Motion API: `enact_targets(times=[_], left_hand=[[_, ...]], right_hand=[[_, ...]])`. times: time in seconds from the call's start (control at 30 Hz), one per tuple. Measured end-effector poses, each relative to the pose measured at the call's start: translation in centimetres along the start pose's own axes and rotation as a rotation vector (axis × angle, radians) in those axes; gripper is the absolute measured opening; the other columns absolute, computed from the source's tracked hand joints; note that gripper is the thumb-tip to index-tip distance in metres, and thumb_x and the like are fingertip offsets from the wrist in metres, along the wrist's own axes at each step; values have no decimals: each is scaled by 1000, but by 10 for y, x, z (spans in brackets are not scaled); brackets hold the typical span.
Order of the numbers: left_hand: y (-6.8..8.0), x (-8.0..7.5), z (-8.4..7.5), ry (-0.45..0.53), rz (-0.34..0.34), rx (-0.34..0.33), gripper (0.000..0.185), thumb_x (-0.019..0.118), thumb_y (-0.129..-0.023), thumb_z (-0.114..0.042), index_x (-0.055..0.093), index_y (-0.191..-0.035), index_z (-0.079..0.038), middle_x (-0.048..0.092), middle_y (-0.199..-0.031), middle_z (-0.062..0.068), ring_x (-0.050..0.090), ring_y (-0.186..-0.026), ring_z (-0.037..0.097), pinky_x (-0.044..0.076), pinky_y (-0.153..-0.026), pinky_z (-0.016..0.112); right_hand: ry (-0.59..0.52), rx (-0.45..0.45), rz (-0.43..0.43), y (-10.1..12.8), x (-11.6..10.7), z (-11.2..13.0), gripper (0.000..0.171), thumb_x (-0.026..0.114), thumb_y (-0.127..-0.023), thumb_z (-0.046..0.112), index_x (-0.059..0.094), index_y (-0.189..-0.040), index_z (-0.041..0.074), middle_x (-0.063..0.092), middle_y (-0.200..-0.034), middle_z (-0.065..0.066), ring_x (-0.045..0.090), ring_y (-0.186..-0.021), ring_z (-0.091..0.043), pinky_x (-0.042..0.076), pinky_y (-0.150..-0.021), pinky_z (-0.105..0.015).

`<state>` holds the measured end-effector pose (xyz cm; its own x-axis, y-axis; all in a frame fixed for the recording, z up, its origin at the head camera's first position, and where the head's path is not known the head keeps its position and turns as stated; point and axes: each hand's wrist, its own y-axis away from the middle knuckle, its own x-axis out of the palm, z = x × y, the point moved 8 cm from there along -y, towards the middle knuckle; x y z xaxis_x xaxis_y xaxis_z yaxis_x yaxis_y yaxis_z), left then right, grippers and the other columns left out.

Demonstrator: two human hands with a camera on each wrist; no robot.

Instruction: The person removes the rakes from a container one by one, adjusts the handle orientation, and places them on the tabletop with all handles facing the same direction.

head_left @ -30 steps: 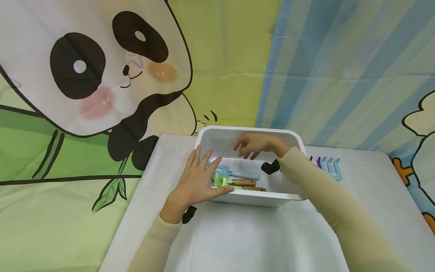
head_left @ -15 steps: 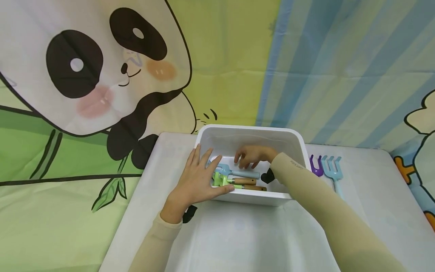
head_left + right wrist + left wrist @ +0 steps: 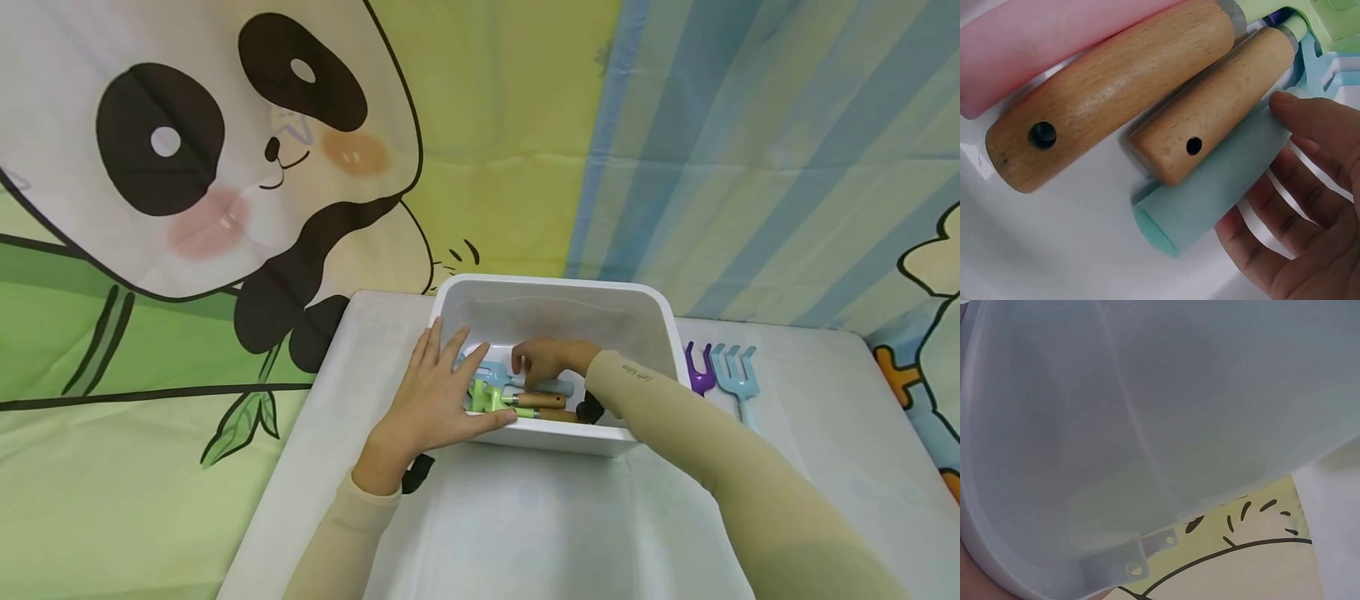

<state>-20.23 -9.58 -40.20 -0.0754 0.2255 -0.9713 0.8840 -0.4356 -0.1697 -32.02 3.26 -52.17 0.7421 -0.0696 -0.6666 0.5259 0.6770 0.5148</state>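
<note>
Both hands [image 3: 431, 400] at white bin [image 3: 555, 292]; right touches blue handle [image 3: 1210, 194].

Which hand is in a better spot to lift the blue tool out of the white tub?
Probably the right hand: its fingers already touch the blue handle inside the tub. The left hand lies flat on the tub's near-left corner.

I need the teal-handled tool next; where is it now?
In the head view, the teal-handled tool lies inside the white bin, under the right hand, beside two wooden-handled tools.
</note>
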Motion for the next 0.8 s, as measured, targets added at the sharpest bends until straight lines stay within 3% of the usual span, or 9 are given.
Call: enact_targets(times=[0.2,0.43,0.6,0.8], left_hand=[[0,0,-1,-1,-1,0,104,39,-79,-89,48,-150,-13,31,-159,19,3,-148,49,0,-119,54],[1,0,-1,8,1,4,105,37,-80,-90,49,-149,-12,31,-158,19,1,-148,48,1,-118,54],[0,-2,-1,6,-7,8,104,39,-80,-89,49,-149,-12,32,-158,19,3,-148,49,2,-118,55],[-1,-1,-1,-4,-3,8,104,39,-80,-89,48,-150,-13,32,-158,19,4,-148,49,2,-118,55]], right_hand=[[46,-21,-7,1,-4,3,28,74,-89,9,61,-113,3,61,-111,-10,58,-94,-20,50,-80,-33],[-111,100,81,9,-2,-2,35,66,-92,7,61,-127,8,57,-127,-13,58,-98,-22,54,-76,-38],[-203,162,150,11,3,-6,44,62,-93,3,58,-136,9,51,-140,-14,56,-112,-27,55,-83,-46],[-243,215,119,16,-7,-13,45,63,-92,-2,55,-135,9,48,-141,-15,53,-119,-32,53,-88,-53]])
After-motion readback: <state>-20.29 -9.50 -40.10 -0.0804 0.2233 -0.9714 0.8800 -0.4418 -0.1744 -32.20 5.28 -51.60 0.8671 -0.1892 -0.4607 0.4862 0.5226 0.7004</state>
